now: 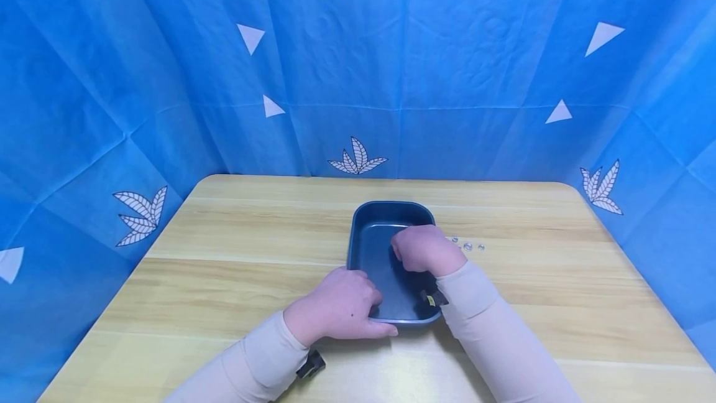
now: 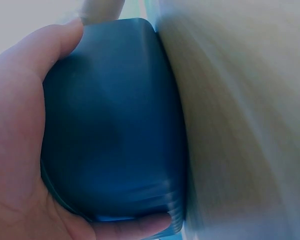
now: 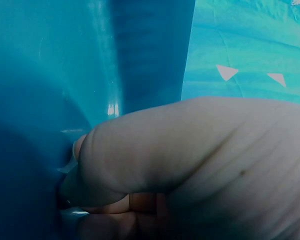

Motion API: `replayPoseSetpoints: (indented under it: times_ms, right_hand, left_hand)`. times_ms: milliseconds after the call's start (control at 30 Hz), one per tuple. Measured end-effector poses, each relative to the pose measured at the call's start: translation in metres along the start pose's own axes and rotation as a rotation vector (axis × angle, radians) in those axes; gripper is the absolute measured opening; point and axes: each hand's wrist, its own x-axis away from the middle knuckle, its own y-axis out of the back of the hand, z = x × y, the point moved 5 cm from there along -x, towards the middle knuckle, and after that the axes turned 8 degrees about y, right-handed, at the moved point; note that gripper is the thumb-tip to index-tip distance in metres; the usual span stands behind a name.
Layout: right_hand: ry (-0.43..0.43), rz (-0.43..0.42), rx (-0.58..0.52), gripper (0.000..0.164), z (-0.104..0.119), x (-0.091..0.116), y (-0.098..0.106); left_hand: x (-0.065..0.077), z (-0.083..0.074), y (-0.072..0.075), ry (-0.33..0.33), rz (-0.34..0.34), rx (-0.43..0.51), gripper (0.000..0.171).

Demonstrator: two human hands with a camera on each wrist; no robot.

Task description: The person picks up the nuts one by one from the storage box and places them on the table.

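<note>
A dark blue rectangular tray (image 1: 383, 269) with rounded corners and raised walls sits on the table. At its near left corner my left hand (image 1: 342, 305) grips the wall, with the thumb along the near end and fingers over the left rim. The left wrist view shows that hand wrapped about the tray's outer wall (image 2: 115, 125). My right hand (image 1: 423, 249) is inside the tray, its fingers curled and fingertips down at the floor. Glints of a small clear piece (image 3: 67, 166) show at its pinching fingertips, mostly hidden by the thumb and fingers.
Several small round clear pieces (image 1: 468, 246) lie on the table just right of the tray, partly behind the right hand. The wood-patterned table (image 1: 252, 222) has rounded far corners. A blue cloth (image 1: 475, 67) with white leaves and triangles hangs around its back and sides.
</note>
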Motion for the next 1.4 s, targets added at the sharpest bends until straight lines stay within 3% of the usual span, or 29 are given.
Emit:
replayPoseSetpoints:
  times_ms: [567,867,1400]
  right_hand:
    - [-0.012,-0.056,-0.173,0.024,-0.003,0.005,0.008]
    - [0.019,-0.101,-0.194,0.025,-0.001,0.010,0.018]
    - [0.055,-0.146,-0.207,0.024,0.003,0.025,0.039]
  left_hand:
    - [-0.002,-0.001,0.000,0.001,0.014,-0.016,0.058]
    - [-0.002,0.000,-0.002,0.015,0.044,-0.005,0.058]
    - [0.000,0.001,0.000,0.011,0.016,-0.006,0.058]
